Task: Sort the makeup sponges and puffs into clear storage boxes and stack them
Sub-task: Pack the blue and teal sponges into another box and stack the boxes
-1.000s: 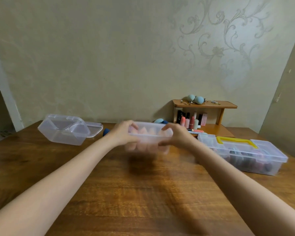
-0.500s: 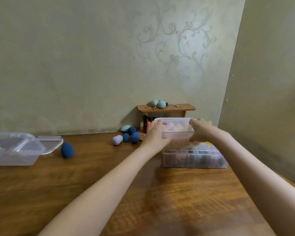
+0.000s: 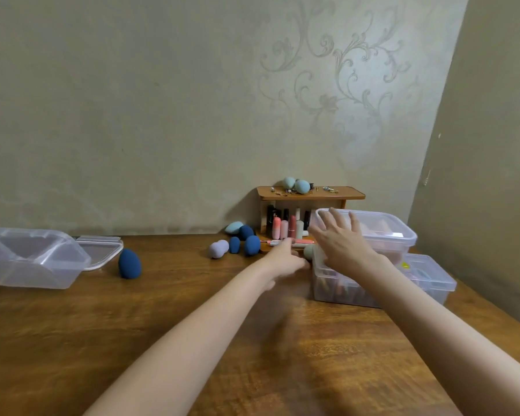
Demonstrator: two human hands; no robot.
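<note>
A clear lidded box with pink sponges (image 3: 394, 232) sits stacked on a larger clear box with a yellow handle (image 3: 433, 276) at the right of the wooden table. My right hand (image 3: 341, 243) hovers with spread fingers just left of the stacked box and holds nothing. My left hand (image 3: 285, 256) is blurred beside the lower box's left end, its fingers not clear. Dark blue, lilac and teal sponges (image 3: 243, 243) lie loose by the wall. One dark blue sponge (image 3: 129, 264) stands alone to the left.
An empty clear box (image 3: 33, 259) with its lid (image 3: 102, 250) beside it sits at the far left. A small wooden shelf (image 3: 309, 193) against the wall carries two teal sponges and lipsticks below. A side wall stands close on the right.
Both hands let go of the sponge box, which now rests on the larger box. The hands have drawn back to the left of it.
</note>
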